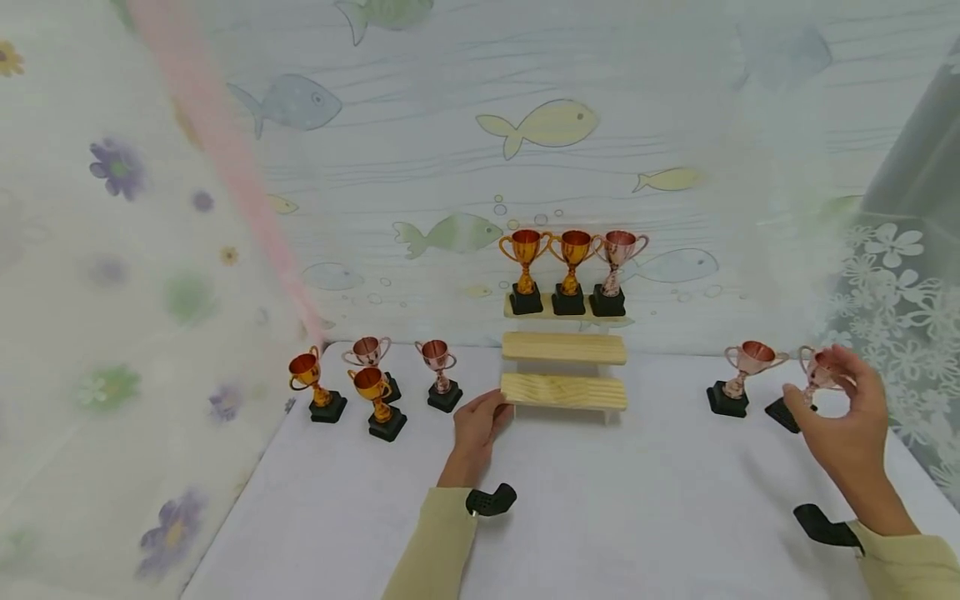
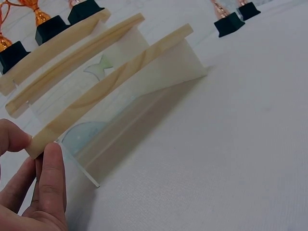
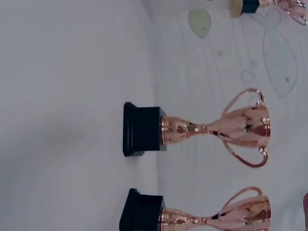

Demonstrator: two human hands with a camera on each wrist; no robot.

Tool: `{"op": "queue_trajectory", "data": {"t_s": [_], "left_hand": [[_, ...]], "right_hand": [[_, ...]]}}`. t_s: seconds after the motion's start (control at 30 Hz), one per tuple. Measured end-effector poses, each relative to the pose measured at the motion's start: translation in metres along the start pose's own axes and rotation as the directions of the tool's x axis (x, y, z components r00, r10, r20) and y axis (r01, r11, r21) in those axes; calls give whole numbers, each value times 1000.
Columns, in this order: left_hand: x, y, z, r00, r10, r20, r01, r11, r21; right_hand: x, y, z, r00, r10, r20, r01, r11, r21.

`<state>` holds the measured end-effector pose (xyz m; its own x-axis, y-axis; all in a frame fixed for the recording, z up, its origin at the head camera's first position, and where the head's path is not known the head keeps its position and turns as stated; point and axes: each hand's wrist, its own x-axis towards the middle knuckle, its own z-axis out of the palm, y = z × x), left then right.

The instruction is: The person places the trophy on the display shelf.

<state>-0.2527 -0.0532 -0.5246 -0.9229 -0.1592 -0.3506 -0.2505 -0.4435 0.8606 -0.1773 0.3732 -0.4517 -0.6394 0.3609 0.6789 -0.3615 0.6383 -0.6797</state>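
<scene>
Three trophies atop stand, four trophies left, two trophies right

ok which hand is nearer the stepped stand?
Left. The left hand pinches the left end of the stepped stand's bottom step; the right hand is well off to the stand's right, at the rightmost trophy.

I see glossy, metallic-looking trophy cups on smooth, plastic-looking bases, wooden shelf boards with visible grain, and a matt, cloth-like surface.
</scene>
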Motion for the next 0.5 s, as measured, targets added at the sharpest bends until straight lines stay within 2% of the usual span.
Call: {"op": "queue_trajectory", "data": {"t_s": [0.17, 0.27, 0.33, 0.4, 0.5], "left_hand": [[0, -1, 0, 1000, -12, -2, 12, 1000, 0], [-1, -1, 0, 1000, -2, 0, 2, 1000, 0], [-2, -1, 0, 1000, 9, 2, -9, 1000, -7], [-2, -1, 0, 1000, 15, 2, -15, 1000, -13], [-2, -1, 0, 1000, 13, 1, -13, 1000, -19]], "right_hand": [[7, 0, -12, 998, 24, -66, -30, 995, -95], [13, 12, -21, 996, 56, -63, -64, 989, -134], [19, 31, -27, 993, 111, -34, -114, 986, -124], [23, 56, -32, 981, 193, 28, -189, 975, -117], [26, 88, -34, 940, 306, 152, -294, 951, -98]]}}
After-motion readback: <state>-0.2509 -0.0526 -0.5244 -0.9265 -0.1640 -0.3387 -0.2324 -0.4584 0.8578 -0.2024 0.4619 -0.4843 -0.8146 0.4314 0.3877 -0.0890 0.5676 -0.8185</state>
